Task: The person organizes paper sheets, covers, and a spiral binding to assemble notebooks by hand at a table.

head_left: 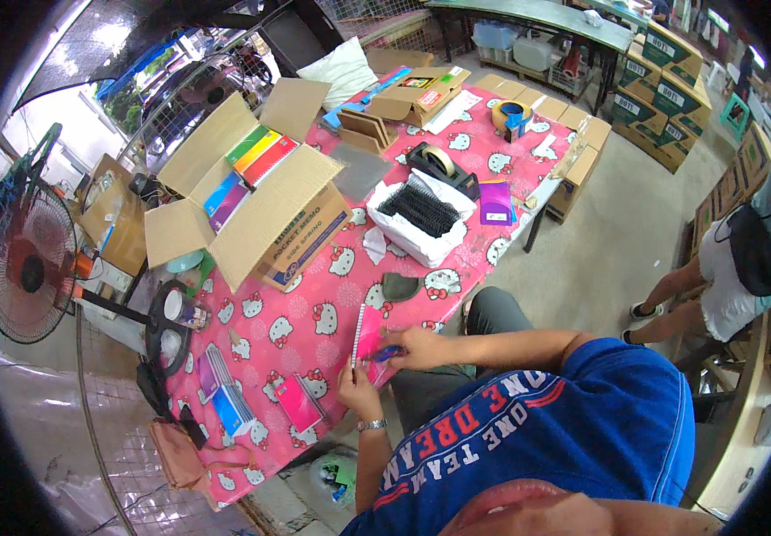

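Note:
A small pink notebook with a spiral edge lies at the near edge of a pink patterned table. My left hand grips its near end, a watch on the wrist. My right hand presses on the notebook's right side and pinches a small blue-purple tool against it. Beyond the notebook lies a dark curved piece. A white bag holding black binding coils stands further back.
An open cardboard box with colourful notebooks fills the table's left. Stacks of small notebooks and a pink one lie at my left. Tape dispenser, tape roll, floor fan, another person at the right.

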### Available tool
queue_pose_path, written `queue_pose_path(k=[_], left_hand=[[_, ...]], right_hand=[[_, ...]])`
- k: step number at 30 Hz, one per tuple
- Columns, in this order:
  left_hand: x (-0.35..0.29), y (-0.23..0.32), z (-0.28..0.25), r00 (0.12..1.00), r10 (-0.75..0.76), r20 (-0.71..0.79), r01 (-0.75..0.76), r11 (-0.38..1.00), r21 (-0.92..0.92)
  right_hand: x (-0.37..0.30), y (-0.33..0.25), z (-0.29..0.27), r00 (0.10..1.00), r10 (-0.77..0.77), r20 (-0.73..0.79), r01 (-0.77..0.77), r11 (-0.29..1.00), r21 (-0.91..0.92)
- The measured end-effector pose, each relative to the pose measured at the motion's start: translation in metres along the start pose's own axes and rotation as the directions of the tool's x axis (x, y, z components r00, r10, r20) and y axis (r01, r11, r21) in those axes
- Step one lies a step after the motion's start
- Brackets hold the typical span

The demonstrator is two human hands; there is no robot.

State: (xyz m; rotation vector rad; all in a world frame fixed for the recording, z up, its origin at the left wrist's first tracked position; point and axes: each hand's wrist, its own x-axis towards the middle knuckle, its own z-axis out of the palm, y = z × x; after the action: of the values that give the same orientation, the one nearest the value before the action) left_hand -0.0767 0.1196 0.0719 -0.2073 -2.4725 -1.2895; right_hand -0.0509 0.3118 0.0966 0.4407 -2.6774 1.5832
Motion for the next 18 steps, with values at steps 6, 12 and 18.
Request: queue_pose_path(k=[6, 12, 18], left_hand=[[0.0, -0.002, -0.007, 0.941, -0.316, 0.12, 0.336, 0.908, -0.249], [-0.001, -0.006, -0.007, 0.96, -0.238, 0.145, 0.273, 0.906, -0.323], [0.002, -0.002, -0.015, 0.957, -0.251, 0.143, 0.28, 0.929, -0.242]], right_hand=[[0.012, 0.055, -0.06, 0.981, -0.196, -0.01, 0.172, 0.883, -0.437], [0.017, 0.095, -0.048, 0.918, -0.397, 0.027, 0.321, 0.7, -0.638], [0.016, 0.093, -0.041, 0.945, -0.327, -0.002, 0.245, 0.71, -0.66]])
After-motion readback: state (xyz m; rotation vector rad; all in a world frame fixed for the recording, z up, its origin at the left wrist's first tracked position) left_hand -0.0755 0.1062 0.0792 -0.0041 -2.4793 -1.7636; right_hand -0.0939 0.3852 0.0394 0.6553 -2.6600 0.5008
